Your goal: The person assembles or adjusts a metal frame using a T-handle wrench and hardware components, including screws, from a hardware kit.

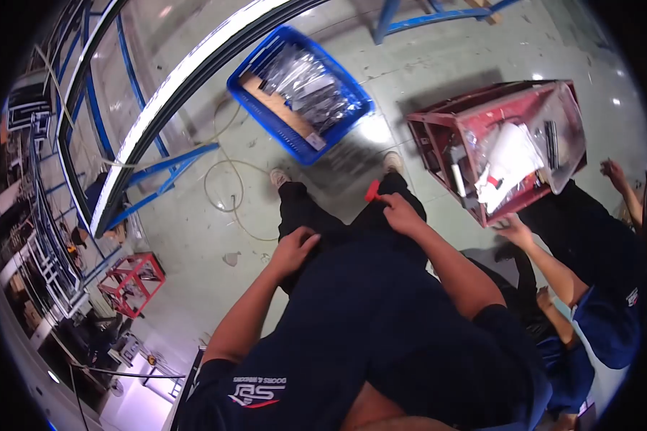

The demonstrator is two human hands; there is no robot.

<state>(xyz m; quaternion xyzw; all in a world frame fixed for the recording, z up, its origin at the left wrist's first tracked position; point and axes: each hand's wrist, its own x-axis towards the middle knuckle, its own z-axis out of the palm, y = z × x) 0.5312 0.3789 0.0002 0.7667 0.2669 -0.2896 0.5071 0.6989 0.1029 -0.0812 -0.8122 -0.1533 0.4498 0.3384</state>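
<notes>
My right hand (402, 214) is closed round a small red object (372, 190), which sticks out from the fingers above my thigh; its exact kind is hard to tell. My left hand (297, 248) rests by my other thigh with its fingers loosely apart and nothing in it. On the floor ahead of my feet stands a blue crate (266, 123) with clear plastic bags (309, 82) and a tan wooden or cardboard strip (284, 111) inside.
A red metal cart (446, 108) holding white material stands at the right, with co-workers (589, 237) beside it. Long curved frames (158, 108) on blue stands fill the upper left. A thin hose (226, 208) loops over the floor. A smaller red rack (133, 284) stands at left.
</notes>
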